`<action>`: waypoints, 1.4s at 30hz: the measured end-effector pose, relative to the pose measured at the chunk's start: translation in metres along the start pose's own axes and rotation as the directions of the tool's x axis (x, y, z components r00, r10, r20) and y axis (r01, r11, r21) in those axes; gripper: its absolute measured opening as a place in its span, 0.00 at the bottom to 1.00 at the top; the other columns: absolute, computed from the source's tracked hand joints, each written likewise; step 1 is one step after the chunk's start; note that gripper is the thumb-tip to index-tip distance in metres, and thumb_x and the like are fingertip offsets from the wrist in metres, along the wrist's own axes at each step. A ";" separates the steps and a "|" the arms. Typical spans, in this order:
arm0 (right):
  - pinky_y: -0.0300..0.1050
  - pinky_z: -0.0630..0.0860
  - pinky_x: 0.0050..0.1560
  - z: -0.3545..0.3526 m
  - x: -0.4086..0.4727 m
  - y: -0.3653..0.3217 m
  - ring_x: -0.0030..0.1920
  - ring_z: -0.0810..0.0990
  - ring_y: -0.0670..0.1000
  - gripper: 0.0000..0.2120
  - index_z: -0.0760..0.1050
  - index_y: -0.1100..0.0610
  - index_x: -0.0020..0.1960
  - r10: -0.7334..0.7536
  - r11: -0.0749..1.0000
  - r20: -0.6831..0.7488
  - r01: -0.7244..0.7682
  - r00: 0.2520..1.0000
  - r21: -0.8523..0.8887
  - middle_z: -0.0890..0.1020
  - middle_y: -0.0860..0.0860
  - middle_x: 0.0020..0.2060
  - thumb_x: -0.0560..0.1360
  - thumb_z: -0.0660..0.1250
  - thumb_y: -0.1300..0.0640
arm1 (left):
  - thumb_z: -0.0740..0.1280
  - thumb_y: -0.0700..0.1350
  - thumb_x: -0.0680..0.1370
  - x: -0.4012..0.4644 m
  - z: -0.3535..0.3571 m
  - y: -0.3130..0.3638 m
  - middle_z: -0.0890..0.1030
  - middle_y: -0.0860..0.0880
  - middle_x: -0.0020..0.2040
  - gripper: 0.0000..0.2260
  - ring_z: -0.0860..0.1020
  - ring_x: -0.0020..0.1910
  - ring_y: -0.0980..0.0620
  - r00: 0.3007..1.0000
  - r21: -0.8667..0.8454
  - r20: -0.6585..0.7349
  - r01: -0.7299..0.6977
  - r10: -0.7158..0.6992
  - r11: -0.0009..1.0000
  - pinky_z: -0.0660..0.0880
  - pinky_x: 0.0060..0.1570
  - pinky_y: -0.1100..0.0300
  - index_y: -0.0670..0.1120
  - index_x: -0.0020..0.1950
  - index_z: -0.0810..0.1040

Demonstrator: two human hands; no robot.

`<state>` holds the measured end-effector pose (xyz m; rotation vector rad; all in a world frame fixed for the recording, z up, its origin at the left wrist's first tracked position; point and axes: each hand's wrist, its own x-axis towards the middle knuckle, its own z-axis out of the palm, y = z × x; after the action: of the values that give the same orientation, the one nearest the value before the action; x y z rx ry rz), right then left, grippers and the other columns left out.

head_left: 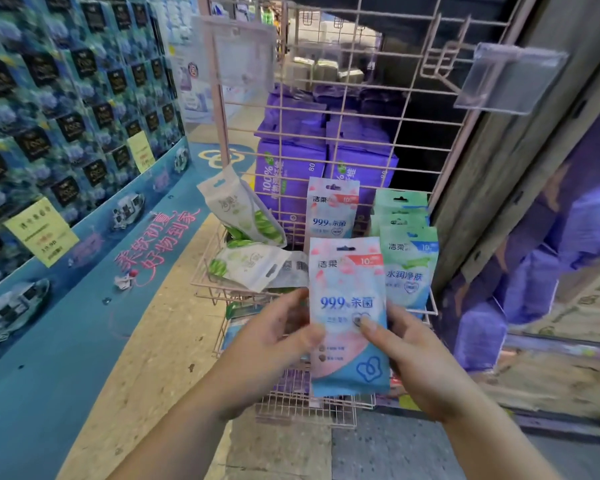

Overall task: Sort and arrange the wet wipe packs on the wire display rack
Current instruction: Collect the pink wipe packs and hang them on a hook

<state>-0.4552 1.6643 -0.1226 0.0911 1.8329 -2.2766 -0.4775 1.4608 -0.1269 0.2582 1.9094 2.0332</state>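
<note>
Both hands (343, 344) gripping pink pack (349, 317), upright

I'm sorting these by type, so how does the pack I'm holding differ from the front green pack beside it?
The held pack is pink and blue, gripped by the left hand and right hand; the green pack is mint green, standing in the wire rack untouched. The held pack sits nearer the camera, overlapping it. Both are flat, upright, with a hang hole.

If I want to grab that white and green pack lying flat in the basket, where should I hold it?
Probably pinch the white and green pack by its right end, beside the hang hole, coming from above. It lies flat on the pink wire basket, and that end looks thin and points toward the left hand.
</note>
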 end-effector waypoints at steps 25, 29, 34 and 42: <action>0.41 0.82 0.38 -0.003 0.021 -0.034 0.46 0.86 0.51 0.34 0.83 0.52 0.47 -0.305 0.941 -0.345 0.337 0.888 0.034 0.87 0.52 0.48 0.45 0.81 0.37 | 0.70 0.60 0.70 0.137 -0.008 0.034 0.71 0.45 0.65 0.32 0.71 0.64 0.40 0.994 0.963 -0.083 0.061 -0.075 -0.263 0.71 0.57 0.36 0.50 0.70 0.66; 0.40 0.81 0.36 -0.004 0.019 -0.033 0.43 0.86 0.50 0.24 0.82 0.53 0.46 -0.276 0.946 -0.328 0.315 0.904 0.072 0.87 0.52 0.47 0.52 0.78 0.45 | 0.67 0.60 0.70 0.129 -0.015 0.035 0.80 0.47 0.52 0.21 0.80 0.52 0.42 0.998 0.973 0.061 -0.052 0.034 -0.226 0.77 0.50 0.45 0.49 0.58 0.74; 0.41 0.81 0.35 -0.003 0.023 -0.032 0.43 0.86 0.51 0.24 0.81 0.55 0.47 -0.249 0.957 -0.299 0.282 0.921 0.074 0.87 0.54 0.46 0.55 0.78 0.45 | 0.63 0.50 0.75 0.117 -0.056 0.069 0.81 0.46 0.50 0.13 0.78 0.45 0.46 0.966 0.955 -0.067 -0.011 0.251 0.297 0.72 0.44 0.57 0.49 0.58 0.75; 0.36 0.80 0.40 0.031 0.068 -0.040 0.43 0.85 0.43 0.11 0.75 0.56 0.54 -0.251 0.968 -0.229 0.245 0.940 -0.057 0.85 0.48 0.45 0.73 0.68 0.66 | 0.66 0.38 0.75 0.097 -0.112 0.090 0.79 0.44 0.61 0.18 0.76 0.54 0.47 0.935 0.754 -0.266 0.049 0.236 0.655 0.69 0.51 0.59 0.44 0.65 0.76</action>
<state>-0.5267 1.6337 -0.0896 0.1368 2.1006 -2.5010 -0.6181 1.3888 -0.0561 0.2008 2.9635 1.2463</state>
